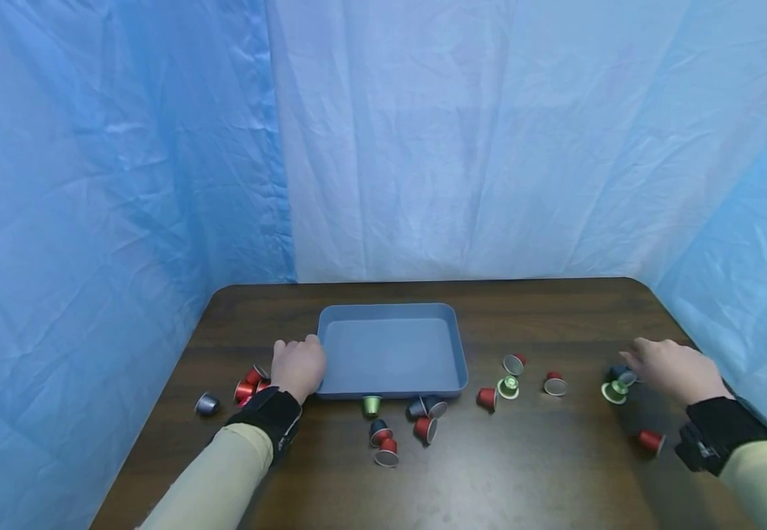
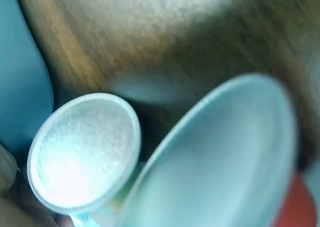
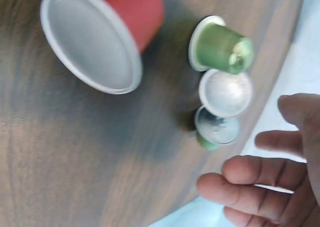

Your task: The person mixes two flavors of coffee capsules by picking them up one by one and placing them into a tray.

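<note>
Beside the left end of a blue-grey tray (image 1: 393,394), my left hand (image 1: 299,366) is low over the table with its fingers bent down. In the left wrist view its fingertips (image 2: 7,172) are right at a coffee capsule (image 2: 82,152) with a silver lid; whether they pinch it I cannot tell. A red capsule (image 2: 297,204) looms close to that camera. Out at the right, my right hand (image 1: 678,368) hovers with loosely bent, spread fingers (image 3: 220,189) and nothing between them. Nearest to it are a green capsule (image 3: 220,47), a silver-lidded one (image 3: 226,93) and another greenish one (image 3: 216,129).
Red capsules (image 1: 246,390) cluster by the left wrist, with a dark blue one (image 1: 207,403) farther left. Several capsules lie in front of the tray, among them a green one (image 1: 371,406). Others, such as a red one (image 1: 487,398), are scattered rightward. Blue sheets (image 1: 489,147) surround the table.
</note>
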Available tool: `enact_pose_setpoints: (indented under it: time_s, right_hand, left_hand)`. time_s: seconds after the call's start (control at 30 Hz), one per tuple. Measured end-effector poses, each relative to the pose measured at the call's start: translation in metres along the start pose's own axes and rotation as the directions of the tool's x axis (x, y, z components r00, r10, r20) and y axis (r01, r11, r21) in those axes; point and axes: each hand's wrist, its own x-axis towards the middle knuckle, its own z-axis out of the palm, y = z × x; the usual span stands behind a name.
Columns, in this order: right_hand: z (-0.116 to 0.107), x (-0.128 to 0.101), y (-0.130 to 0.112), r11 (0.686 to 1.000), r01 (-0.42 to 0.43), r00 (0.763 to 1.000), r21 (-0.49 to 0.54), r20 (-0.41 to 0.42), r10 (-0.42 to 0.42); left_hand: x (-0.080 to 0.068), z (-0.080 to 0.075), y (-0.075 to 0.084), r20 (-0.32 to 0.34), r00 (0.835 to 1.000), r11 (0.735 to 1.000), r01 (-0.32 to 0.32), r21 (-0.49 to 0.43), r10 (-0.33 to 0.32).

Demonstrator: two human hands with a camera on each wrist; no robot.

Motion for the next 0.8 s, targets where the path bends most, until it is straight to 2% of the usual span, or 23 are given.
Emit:
enact_pose_setpoints:
  time_s: [0.2, 0.43, 0.8]
  right_hand:
    - [0.008, -0.003, 0.013, 0.993, -0.114, 0.991, 0.03, 0.071, 0.112]
    - [0.023, -0.002, 0.026, 0.973, -0.225, 0.967, 0.054, 0.138, 0.216]
    - [0.028, 0.001, 0.028, 0.961, -0.252, 0.964, 0.115, 0.115, 0.239]
  left_hand:
    - [0.001, 0.002, 0.005, -0.001, 1.0, 1.0, -0.004, 0.003, 0.004]
    - [0.0, 0.0, 0.014, 0.014, 1.0, 1.0, 0.002, -0.013, -0.001]
    - [0.001, 0.005, 0.02, 0.018, 1.0, 1.0, -0.006, -0.011, 0.007]
